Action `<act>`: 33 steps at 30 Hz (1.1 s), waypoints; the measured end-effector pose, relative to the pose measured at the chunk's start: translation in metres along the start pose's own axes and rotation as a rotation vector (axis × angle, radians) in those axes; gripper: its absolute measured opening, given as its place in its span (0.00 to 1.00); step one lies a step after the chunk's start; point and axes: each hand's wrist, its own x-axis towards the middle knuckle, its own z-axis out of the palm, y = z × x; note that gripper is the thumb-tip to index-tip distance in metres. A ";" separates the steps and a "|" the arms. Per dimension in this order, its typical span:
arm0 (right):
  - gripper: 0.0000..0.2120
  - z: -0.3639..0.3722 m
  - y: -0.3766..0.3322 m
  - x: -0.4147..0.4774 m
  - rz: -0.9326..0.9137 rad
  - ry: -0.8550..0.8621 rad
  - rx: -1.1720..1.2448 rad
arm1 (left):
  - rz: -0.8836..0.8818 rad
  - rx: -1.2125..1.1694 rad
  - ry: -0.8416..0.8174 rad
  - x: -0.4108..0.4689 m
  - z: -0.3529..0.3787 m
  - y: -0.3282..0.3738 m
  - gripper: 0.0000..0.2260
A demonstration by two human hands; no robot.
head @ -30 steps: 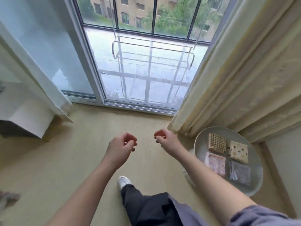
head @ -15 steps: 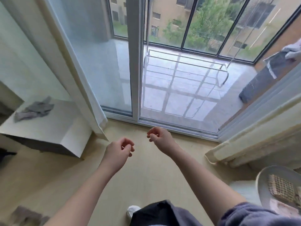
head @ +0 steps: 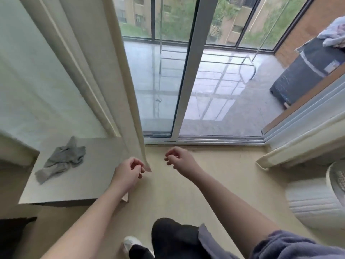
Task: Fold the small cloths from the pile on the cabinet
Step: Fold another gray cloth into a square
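Cloth, grey and crumpled, lies in a loose heap on the pale cabinet, to the left of the left grip and apart from it. I cannot tell whether it is one piece or several. The left grip hovers over the cabinet's right edge, fingers loosely curled and holding nothing, with a curtain hem just beside its fingertips. The right grip, to the right of the left one, hangs over the floor, also loosely curled and empty. The cloth looks thin, soft and light, and will likely sag when lifted. Pinching two neighbouring corners, one per grip, should open it flat, though the corners are hidden among the folds.
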 end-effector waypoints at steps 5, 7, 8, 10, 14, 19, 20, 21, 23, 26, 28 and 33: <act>0.08 0.092 -0.039 0.044 0.056 -0.049 0.019 | -0.075 0.035 -0.006 0.065 -0.083 -0.050 0.09; 0.09 0.131 -0.051 0.071 0.078 -0.087 0.017 | -0.111 0.038 0.014 0.090 -0.113 -0.076 0.09; 0.09 0.149 -0.058 0.085 0.084 -0.118 0.003 | -0.134 0.030 0.032 0.102 -0.128 -0.090 0.09; 0.09 0.188 -0.073 0.108 0.117 -0.169 -0.041 | -0.194 0.037 0.042 0.120 -0.159 -0.118 0.09; 0.09 0.266 -0.097 0.157 0.211 -0.217 -0.114 | -0.308 0.082 0.003 0.155 -0.223 -0.178 0.10; 0.10 0.362 -0.097 0.226 0.311 -0.244 -0.285 | -0.388 0.278 -0.080 0.219 -0.300 -0.250 0.07; 0.11 0.382 -0.093 0.238 0.334 -0.240 -0.301 | -0.377 0.348 -0.098 0.235 -0.312 -0.260 0.06; 0.12 0.401 -0.088 0.250 0.355 -0.243 -0.317 | -0.361 0.416 -0.116 0.250 -0.320 -0.270 0.06; 0.12 0.438 -0.074 0.275 0.373 -0.240 -0.343 | -0.296 0.518 -0.116 0.286 -0.325 -0.287 0.07; 0.12 0.483 -0.056 0.313 0.389 -0.168 -0.324 | -0.146 0.604 -0.098 0.334 -0.312 -0.310 0.05; 0.16 0.503 -0.047 0.336 0.403 -0.090 -0.320 | -0.059 0.671 -0.125 0.360 -0.299 -0.326 0.11; 0.20 0.521 -0.025 0.370 0.490 0.021 -0.307 | 0.006 0.862 -0.121 0.389 -0.277 -0.353 0.23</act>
